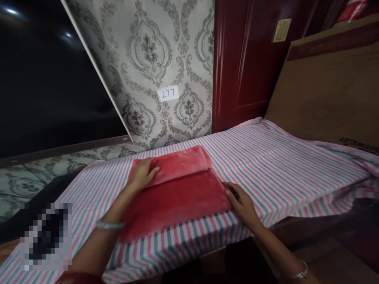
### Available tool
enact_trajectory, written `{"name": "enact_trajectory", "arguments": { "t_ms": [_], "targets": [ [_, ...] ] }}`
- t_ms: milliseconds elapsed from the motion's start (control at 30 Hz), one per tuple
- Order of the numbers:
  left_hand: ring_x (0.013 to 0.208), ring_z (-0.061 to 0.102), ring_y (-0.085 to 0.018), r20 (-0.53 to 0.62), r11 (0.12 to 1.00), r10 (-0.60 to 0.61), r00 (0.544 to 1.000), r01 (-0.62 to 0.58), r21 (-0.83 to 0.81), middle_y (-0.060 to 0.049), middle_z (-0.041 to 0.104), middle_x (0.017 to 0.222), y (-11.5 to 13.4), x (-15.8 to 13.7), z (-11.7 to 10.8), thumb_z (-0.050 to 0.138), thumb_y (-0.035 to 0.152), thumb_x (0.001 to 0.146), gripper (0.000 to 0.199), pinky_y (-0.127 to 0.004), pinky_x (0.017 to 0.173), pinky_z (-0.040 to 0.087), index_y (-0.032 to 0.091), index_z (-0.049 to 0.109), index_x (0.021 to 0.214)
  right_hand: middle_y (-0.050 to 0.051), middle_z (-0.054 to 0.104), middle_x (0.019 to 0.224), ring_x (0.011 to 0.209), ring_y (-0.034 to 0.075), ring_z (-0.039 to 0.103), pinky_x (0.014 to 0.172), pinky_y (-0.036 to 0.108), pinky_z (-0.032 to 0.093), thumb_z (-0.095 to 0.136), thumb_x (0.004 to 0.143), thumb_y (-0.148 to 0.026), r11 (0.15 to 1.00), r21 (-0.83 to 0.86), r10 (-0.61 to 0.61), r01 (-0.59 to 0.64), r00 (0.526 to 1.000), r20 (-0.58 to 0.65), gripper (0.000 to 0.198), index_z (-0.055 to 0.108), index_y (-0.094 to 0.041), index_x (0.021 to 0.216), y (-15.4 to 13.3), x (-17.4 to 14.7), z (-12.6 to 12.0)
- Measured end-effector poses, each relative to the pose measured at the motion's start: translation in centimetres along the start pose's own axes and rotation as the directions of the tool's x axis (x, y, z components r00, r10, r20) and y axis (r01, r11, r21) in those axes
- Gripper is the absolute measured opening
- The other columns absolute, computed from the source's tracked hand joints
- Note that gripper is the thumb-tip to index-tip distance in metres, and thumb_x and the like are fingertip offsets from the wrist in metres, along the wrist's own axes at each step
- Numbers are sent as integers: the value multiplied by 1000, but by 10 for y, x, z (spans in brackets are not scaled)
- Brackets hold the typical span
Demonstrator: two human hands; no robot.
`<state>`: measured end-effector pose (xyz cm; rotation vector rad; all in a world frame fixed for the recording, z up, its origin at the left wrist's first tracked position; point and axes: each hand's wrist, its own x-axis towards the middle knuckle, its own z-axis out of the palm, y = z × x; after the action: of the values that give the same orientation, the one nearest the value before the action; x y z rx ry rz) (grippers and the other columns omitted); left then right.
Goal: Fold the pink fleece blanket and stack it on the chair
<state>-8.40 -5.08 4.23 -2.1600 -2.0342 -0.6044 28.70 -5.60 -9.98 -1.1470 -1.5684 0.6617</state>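
A red plush cloth (177,203) lies spread on the striped tablecloth, with its far part folded over into a lighter pinkish-red flap (180,161). My left hand (142,173) rests on the left end of that flap, palm down, thumb apart from the fingers. At the cloth's right edge is my right hand (240,199), its fingers curled and pinching the border near the corner. The fingertips of my right hand are partly hidden under its thumb.
The pink, grey and white striped tablecloth (266,157) hangs over the table's front edge. A television (53,79) stands at the left. A large cardboard box (334,86) leans at the right, beside a dark red door (251,59). Patterned wall carries a paper marked 277 (168,93).
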Motion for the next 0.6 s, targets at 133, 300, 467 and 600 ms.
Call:
{"name": "enact_trajectory", "arguments": {
  "t_ms": [133, 300, 467, 600],
  "targets": [
    [122, 60, -29, 227, 997, -59, 972, 46, 64, -19, 63, 134, -3, 52, 19, 43, 42, 96, 48, -36, 101, 43, 11, 59, 129, 11, 73, 110, 104, 28, 68, 90, 43, 54, 50, 91, -51, 999, -26, -21, 20, 1000, -10, 39, 69, -22, 110, 3, -2, 0],
    [106, 67, -27, 270, 989, -123, 955, 97, 109, -17, 71, 118, 1, 74, 28, 43, 45, 97, 44, -32, 87, 47, 13, 67, 114, 11, 74, 109, 103, 28, 68, 91, 45, 54, 49, 92, -49, 999, -25, -30, 30, 1000, -8, 37, 69, -23, 108, 1, -2, 1],
    [104, 65, -29, 179, 971, -116, 977, 74, 226, -17, 70, 110, 20, 66, 10, 55, 41, 92, 32, -35, 87, 45, 14, 66, 103, 11, 73, 109, 103, 28, 68, 91, 45, 53, 49, 92, -49, 1000, -5, -19, 19, 1000, -8, 35, 68, -23, 108, 3, -1, 2],
    [98, 63, -29, 41, 944, 35, 999, -47, 326, -14, 69, 100, 40, 36, -13, 54, 39, 92, 25, -38, 87, 44, 16, 65, 96, 11, 72, 107, 100, 27, 67, 89, 43, 52, 50, 92, -48, 999, 27, -17, 18, 999, -28, 35, 68, -22, 108, 0, -1, 2]
  ]
}}
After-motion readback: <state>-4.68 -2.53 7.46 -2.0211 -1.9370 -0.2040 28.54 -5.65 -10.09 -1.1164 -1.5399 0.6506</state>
